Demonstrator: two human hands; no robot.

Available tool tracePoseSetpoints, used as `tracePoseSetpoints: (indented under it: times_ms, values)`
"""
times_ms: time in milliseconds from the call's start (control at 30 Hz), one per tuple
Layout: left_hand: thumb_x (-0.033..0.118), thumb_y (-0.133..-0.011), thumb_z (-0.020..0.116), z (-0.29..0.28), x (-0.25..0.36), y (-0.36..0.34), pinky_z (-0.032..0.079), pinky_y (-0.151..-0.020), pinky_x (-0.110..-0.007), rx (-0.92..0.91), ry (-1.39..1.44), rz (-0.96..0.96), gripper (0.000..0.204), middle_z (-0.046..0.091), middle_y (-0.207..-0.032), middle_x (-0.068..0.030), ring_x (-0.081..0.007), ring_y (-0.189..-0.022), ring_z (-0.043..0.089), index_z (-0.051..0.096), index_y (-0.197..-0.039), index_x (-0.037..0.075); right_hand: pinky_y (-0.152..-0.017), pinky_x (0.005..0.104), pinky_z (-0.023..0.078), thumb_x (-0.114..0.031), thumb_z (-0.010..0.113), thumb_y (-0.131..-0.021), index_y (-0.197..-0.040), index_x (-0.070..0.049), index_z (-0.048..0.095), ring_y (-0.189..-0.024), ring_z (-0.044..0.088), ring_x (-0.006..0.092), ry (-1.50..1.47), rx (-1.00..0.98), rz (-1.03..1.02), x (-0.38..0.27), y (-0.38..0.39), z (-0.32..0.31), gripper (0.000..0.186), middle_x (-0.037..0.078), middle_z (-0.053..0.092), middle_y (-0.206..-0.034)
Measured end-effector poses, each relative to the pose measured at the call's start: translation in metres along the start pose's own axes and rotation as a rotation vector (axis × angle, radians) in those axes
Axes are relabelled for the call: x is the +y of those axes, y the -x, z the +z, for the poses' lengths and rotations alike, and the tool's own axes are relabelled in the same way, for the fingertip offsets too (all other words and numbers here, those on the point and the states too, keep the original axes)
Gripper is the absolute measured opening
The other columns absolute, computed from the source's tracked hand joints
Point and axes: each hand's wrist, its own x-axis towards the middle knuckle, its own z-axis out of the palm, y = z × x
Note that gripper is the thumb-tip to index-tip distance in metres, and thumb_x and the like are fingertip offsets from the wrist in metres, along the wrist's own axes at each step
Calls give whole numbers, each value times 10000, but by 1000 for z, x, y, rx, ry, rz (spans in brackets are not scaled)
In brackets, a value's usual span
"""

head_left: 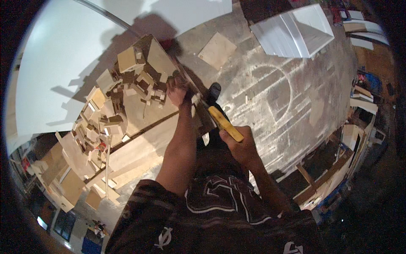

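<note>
My right hand (242, 146) is wrapped round a long yellow tool (225, 123). The tool points up and left toward the dark edge of the low wooden work surface (141, 108); its working end is hard to make out. At that same edge, my left hand (176, 91) reaches forward with curled fingers, partly in shadow. Whatever lies under those fingers is hidden. Many small wood offcuts (146, 82) lie piled just left of my left hand. A dark shoe (215, 91) shows beyond the tool.
More offcuts (95, 127) and flat boards (72, 154) spread to the left. A large white panel (63, 72) fills the far left. On the concrete floor (270, 93) lie a square wood piece (218, 51) and, farther off, a white open box (294, 34). A wooden frame (325, 178) stands at right.
</note>
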Motion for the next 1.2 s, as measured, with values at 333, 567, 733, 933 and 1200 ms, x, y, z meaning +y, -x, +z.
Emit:
tracePoseSetpoints:
  times_ms: [333,567,733,933,1200]
  values:
    - [276,-659,772,-2,2,2,506,-855,-474,-50,-42,-56,493,635,-1106,-144,-353,-1056,583,634,-1080,58,-490,310,371,-220,664,-905,-676,17,581,-546,442,73,30,7,-35,3,-7,13,340,-7,479,-546]
    - [317,-701,750,-2,3,2,506,-880,-480,-36,-1,-22,439,634,-1116,-137,-358,-1096,584,646,-1059,87,-480,286,354,-230,658,-918,-648,-8,537,-554,431,56,145,44,-63,7,-4,17,370,-26,476,-560]
    - [321,-708,738,-1,0,0,502,-888,-472,18,-55,12,389,646,-1081,-156,-354,-1079,592,660,-1001,78,-479,298,349,-237,648,-928,-675,-13,561,-546,425,57,32,30,-12,-4,8,-2,349,-24,465,-555]
    - [252,-710,715,3,3,3,509,-855,-475,5,-64,119,340,651,-1045,-148,-362,-1011,599,646,-983,63,-491,304,365,-225,658,-922,-672,-12,556,-549,427,69,135,51,-3,11,16,0,344,-16,458,-551]
    - [191,-734,670,7,6,2,504,-889,-456,65,-15,50,359,653,-1084,-151,-360,-1029,599,648,-1065,52,-501,322,396,-207,647,-917,-680,5,559,-536,455,93,97,56,-77,23,-16,28,330,26,521,-558]
